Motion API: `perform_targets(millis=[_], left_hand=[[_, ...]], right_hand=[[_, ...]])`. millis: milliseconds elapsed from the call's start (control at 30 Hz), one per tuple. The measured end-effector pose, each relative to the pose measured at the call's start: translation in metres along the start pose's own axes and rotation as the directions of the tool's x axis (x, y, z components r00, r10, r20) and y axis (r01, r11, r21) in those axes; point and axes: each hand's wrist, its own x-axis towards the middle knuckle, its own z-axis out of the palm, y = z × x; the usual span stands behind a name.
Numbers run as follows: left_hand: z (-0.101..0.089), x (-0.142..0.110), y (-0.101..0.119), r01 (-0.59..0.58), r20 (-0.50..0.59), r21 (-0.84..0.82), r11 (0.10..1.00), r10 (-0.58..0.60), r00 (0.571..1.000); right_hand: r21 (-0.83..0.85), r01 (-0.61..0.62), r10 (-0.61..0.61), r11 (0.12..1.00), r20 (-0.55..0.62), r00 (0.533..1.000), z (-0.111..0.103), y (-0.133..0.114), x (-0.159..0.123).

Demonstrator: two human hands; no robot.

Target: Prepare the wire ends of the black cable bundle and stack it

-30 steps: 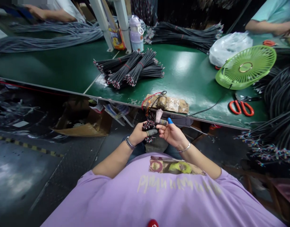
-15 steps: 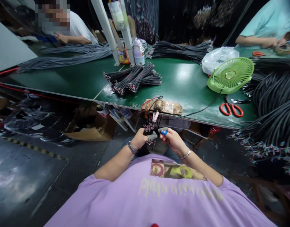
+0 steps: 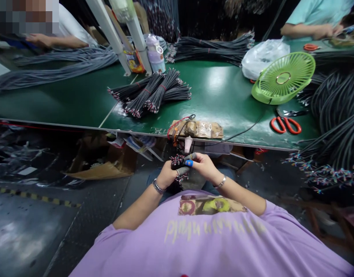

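Observation:
In front of my body, below the bench edge, my left hand (image 3: 169, 174) is wrapped round a bundle of black cables (image 3: 178, 161) whose stripped ends show red and white wires. My right hand (image 3: 204, 166) is at the right side of that bundle, thumb and forefinger pinched together against the wire ends. Finger covers sit on both hands, a blue one on the right thumb. Whatever lies between the right fingertips is too small to make out. Just beyond the hands, a pink clip (image 3: 188, 144) hangs at the edge beside a taped wooden block (image 3: 207, 129) with thin wires.
On the green bench (image 3: 220, 82) lie tied bundles of black cables (image 3: 154, 92), a green fan (image 3: 283, 79), red-handled scissors (image 3: 286, 125) and a plastic bag (image 3: 263, 57). A bottle (image 3: 156, 54) stands by the posts. Long cables (image 3: 338, 111) hang over the right end. Two people sit across the bench.
My right hand has moved left and now meets the cable bundle in my left hand. The view has turned slightly, shifting the bench items.

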Motion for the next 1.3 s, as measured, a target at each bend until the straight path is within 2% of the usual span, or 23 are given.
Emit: perform_targets(millis=[67,233,400,467,567,667,867,1100,1300], left_hand=[[-0.001,0.000,-0.001,0.041,-0.014,-0.052,0.998,-0.042,0.999],[-0.002,0.004,-0.002,0.038,-0.025,-0.160,0.986,-0.043,0.999],[0.000,0.004,0.002,0.077,0.018,-0.191,0.978,-0.075,0.997],[0.002,0.005,0.003,0.043,0.010,-0.199,0.979,-0.042,0.999],[0.003,0.006,0.004,-0.035,-0.051,-0.204,0.978,0.025,0.998],[0.005,0.007,0.005,-0.054,-0.090,-0.186,0.981,0.038,0.995],[0.005,0.007,0.005,-0.042,-0.109,-0.185,0.982,0.022,0.994],[-0.005,0.010,0.001,-0.030,-0.062,-0.232,0.972,0.016,0.998],[-0.011,0.011,0.003,-0.010,0.020,-0.211,0.977,0.014,1.000]], right_hand=[[0.038,-0.027,0.026,0.999,0.027,0.999,-0.002,-0.001,0.002],[0.092,-0.044,0.034,0.995,0.110,0.993,-0.006,-0.009,0.005],[0.051,-0.013,0.002,0.999,0.216,0.976,-0.010,-0.012,0.005],[0.023,0.004,-0.009,1.000,0.195,0.981,-0.010,-0.011,0.004],[-0.003,0.017,-0.017,1.000,0.073,0.997,-0.009,-0.007,0.002],[0.012,0.014,-0.013,1.000,-0.040,0.999,-0.008,-0.004,-0.001],[0.075,-0.023,0.029,0.997,-0.076,0.997,-0.007,-0.004,-0.002],[0.317,-0.191,0.186,0.929,0.045,0.981,-0.007,0.004,0.001],[0.325,-0.305,0.254,0.895,0.192,0.948,-0.012,0.006,0.003]])
